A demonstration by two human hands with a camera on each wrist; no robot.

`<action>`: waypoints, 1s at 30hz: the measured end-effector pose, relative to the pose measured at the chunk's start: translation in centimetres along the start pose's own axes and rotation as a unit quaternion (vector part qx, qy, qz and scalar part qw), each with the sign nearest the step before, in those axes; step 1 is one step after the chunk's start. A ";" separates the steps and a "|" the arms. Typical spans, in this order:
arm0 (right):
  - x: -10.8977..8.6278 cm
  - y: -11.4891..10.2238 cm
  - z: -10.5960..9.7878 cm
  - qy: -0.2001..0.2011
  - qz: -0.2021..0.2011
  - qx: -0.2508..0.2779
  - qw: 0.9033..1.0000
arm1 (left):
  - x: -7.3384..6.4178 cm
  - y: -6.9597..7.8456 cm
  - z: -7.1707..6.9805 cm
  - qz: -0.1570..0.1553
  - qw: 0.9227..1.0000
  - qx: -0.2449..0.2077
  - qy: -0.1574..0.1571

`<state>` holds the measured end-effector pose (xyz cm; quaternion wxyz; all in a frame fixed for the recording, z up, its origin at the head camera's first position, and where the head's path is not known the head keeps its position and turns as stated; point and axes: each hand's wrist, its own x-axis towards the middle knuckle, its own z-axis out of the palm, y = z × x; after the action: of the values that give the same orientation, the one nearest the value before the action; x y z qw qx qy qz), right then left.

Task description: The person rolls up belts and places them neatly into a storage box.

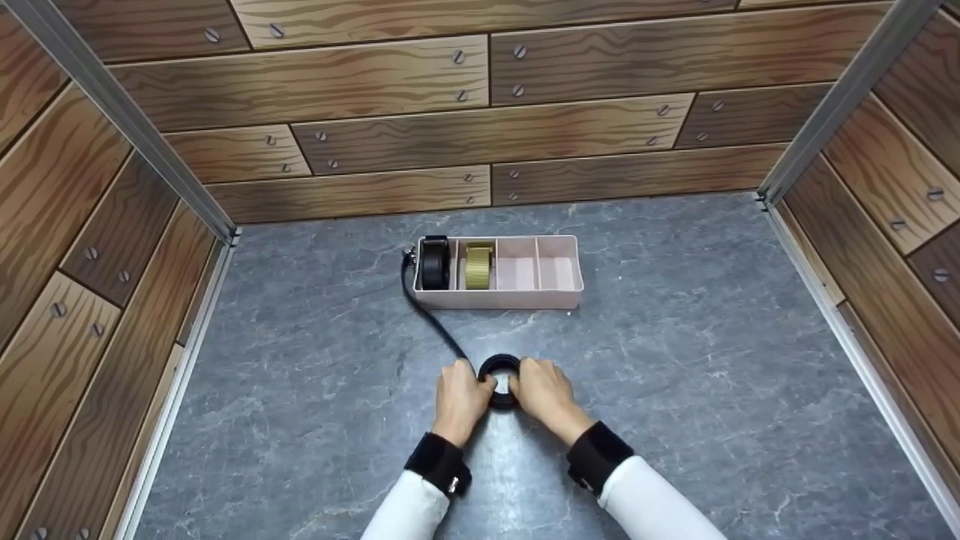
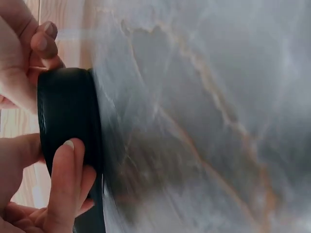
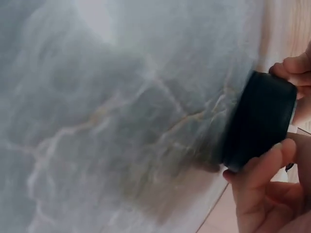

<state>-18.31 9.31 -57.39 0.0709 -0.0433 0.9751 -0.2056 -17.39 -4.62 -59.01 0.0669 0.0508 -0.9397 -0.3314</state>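
A black belt (image 1: 503, 403), partly rolled into a round coil, stands on edge on the grey marbled surface. Its loose length runs up and left to a metal buckle (image 1: 409, 257) beside the box. My left hand (image 1: 460, 397) pinches the coil's left side, thumb inside the ring and fingers outside. From the right, my right hand (image 1: 546, 390) grips the opposite side the same way. Close up, the coil (image 2: 68, 111) shows a smooth dark outer band in the left wrist view. In the right wrist view the coil (image 3: 260, 119) sits between both hands' fingertips.
Ahead lies a pale pink box (image 1: 499, 300) with several compartments. A rolled black belt (image 1: 434, 264) fills its leftmost one, and a rolled gold-coloured belt (image 1: 478, 267) lies in the one beside it. Wood-patterned walls (image 1: 390, 82) with metal edging enclose the surface.
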 end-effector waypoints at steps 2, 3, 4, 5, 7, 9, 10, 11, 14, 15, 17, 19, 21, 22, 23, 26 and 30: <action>0.3 0.1 0.1 0.008 -0.029 -0.009 1.000 | 0.3 -0.2 -0.1 -0.015 1.000 -0.003 -0.004; 0.5 0.2 0.1 0.009 -0.045 -0.016 0.999 | 0.5 -0.4 -0.2 -0.022 1.000 -0.003 -0.005; 0.7 0.2 0.1 0.007 -0.065 -0.023 0.998 | 0.7 -0.5 -0.3 -0.028 1.000 -0.001 -0.005; 0.9 0.3 0.0 0.003 -0.084 -0.028 0.996 | 0.9 -0.6 -0.5 -0.031 0.999 0.002 -0.005; 1.2 0.4 0.0 -0.010 -0.122 -0.040 0.992 | 1.2 -0.8 -0.7 -0.030 0.999 0.013 -0.004; 1.5 0.6 -0.1 -0.023 -0.152 -0.050 0.987 | 1.4 -0.9 -0.9 -0.023 0.999 0.028 -0.014; 1.6 0.7 -0.1 -0.028 -0.165 -0.053 0.985 | 1.5 -0.9 -0.9 -0.017 0.999 0.036 -0.019; 1.6 0.7 -0.1 -0.029 -0.175 -0.053 0.983 | 1.5 -0.9 -0.9 -0.011 0.999 0.042 -0.023; 1.6 0.9 0.1 -0.017 -0.188 -0.043 0.981 | 1.3 -1.0 -0.9 0.004 0.998 0.055 -0.031; 1.6 0.8 0.2 -0.010 -0.186 -0.033 0.982 | 1.3 -1.0 -0.8 0.006 0.998 0.055 -0.028; 1.4 0.7 0.5 0.006 -0.174 -0.012 0.985 | 1.1 -1.1 -0.8 0.009 0.999 0.050 -0.015; 1.1 0.4 0.6 0.021 -0.149 0.017 0.988 | 1.0 -1.1 -0.7 0.007 0.999 0.043 0.002; 0.9 -0.1 0.7 0.027 -0.120 0.045 0.991 | 0.8 -1.2 -0.7 0.004 0.999 0.036 0.017; 0.8 -0.3 0.7 0.027 -0.107 0.054 0.992 | 0.8 -1.2 -0.7 0.001 0.999 0.032 0.022; 0.7 -0.5 0.7 0.025 -0.094 0.063 0.993 | 0.7 -1.2 -0.7 -0.001 0.999 0.027 0.027; 0.8 -0.9 0.5 0.000 -0.062 0.081 0.995 | 0.6 -1.3 -0.8 -0.006 0.999 0.015 0.029; 1.4 -1.0 0.3 -0.037 -0.048 0.083 0.995 | 0.8 -1.5 -1.1 -0.019 1.000 -0.003 0.012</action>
<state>-19.56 8.16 -57.39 0.1000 -0.0916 0.9483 -0.2869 -17.93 -6.51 -59.04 0.0718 0.0725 -0.9367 -0.3349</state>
